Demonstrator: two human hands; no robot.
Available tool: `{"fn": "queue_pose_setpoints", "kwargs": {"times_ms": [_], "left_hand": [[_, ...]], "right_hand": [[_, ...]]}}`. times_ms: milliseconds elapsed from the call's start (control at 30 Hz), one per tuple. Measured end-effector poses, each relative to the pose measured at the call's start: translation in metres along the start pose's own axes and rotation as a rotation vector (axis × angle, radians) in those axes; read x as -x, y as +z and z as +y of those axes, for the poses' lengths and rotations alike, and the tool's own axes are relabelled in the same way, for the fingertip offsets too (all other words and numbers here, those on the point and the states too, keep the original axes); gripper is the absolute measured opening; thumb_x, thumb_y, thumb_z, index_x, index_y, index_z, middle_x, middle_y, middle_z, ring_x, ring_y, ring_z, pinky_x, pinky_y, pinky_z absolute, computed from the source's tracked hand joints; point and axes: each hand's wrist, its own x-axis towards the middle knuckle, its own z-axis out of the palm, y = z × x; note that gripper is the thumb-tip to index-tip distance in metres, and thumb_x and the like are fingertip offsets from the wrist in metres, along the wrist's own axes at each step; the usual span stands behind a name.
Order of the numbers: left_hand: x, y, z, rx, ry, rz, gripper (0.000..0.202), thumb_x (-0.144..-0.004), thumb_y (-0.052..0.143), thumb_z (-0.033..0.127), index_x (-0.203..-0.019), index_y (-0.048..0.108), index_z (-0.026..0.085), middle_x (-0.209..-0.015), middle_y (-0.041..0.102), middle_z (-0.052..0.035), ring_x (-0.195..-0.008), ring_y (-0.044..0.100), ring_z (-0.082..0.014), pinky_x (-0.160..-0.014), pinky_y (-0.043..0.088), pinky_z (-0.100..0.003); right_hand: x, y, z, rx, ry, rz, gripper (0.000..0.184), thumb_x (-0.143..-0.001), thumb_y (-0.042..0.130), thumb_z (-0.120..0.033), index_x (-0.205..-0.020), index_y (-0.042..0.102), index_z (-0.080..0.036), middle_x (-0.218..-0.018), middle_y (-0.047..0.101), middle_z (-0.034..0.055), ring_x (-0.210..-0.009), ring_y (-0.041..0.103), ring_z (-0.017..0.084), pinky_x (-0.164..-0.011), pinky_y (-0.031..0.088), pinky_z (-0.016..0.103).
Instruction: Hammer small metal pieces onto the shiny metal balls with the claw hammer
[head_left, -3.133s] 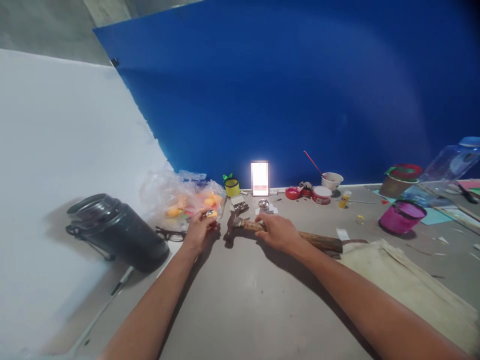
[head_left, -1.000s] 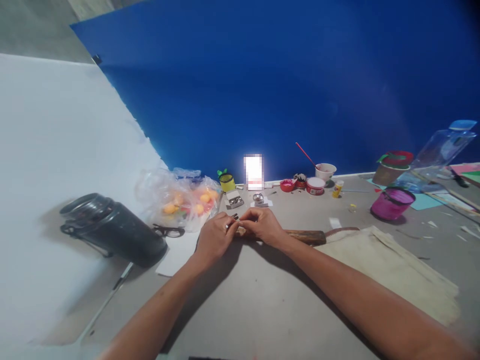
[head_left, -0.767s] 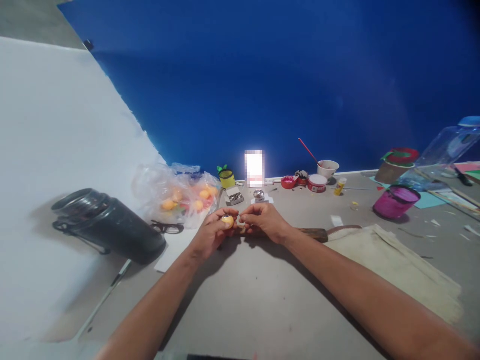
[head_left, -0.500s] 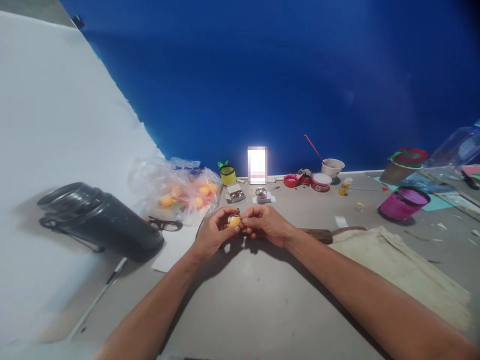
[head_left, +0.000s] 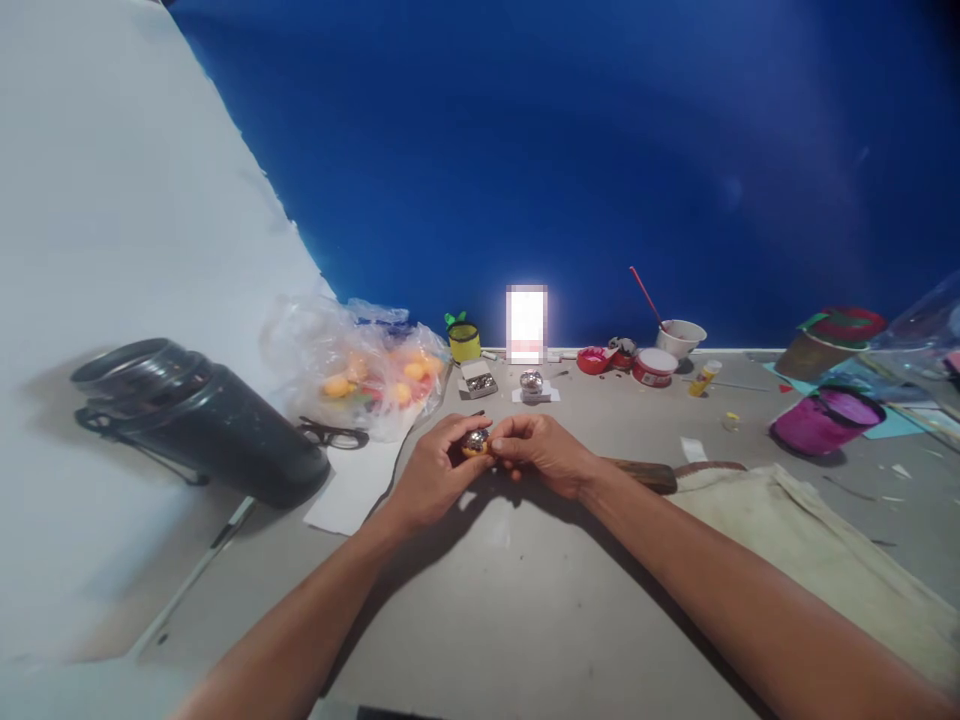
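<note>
My left hand (head_left: 429, 472) is wrapped round a small ball (head_left: 475, 440), whose upper side is covered in shiny silver pieces and whose lower rim shows yellow-orange. At the ball's right edge, the fingers of my right hand (head_left: 546, 455) are pinched together. Whatever is between those fingertips is too small to make out. Just beyond my hands, a silver mirror-like ball (head_left: 532, 382) rests on a white piece. Beside it on the left stands a small open box (head_left: 478, 381) of shiny bits.
A dark flask (head_left: 202, 420) leans at left near glasses (head_left: 334, 434) and a plastic bag (head_left: 360, 370) with yellow-orange balls. Behind my right hand lies a wooden handle (head_left: 645, 474). Farther right are beige cloth (head_left: 817, 550), a white cup (head_left: 681, 338) and a pink container (head_left: 825, 420).
The ball has turned in my left hand: its yellow side faced me before, and now the silver side does. The view has shifted slightly, and both hands stay together.
</note>
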Motion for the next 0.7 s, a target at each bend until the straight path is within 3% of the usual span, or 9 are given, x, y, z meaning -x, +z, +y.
{"fn": "queue_pose_setpoints", "kwargs": {"times_ms": [700], "left_hand": [[0.0025,0.0024,0.0015,-0.064,0.001,0.01,0.033,-0.08,0.072,0.02,-0.113,0.074,0.021,-0.111,0.073,-0.0065,-0.1,0.07,-0.0222,-0.093,0.056,-0.039]], "right_hand": [[-0.0046,-0.0065,0.0056,0.082,0.02,-0.059,0.039,-0.065,0.094,-0.045,-0.072,0.071,-0.014,-0.064,0.062,0.0002,-0.056,0.057,0.008,-0.048,0.052,0.018]]}}
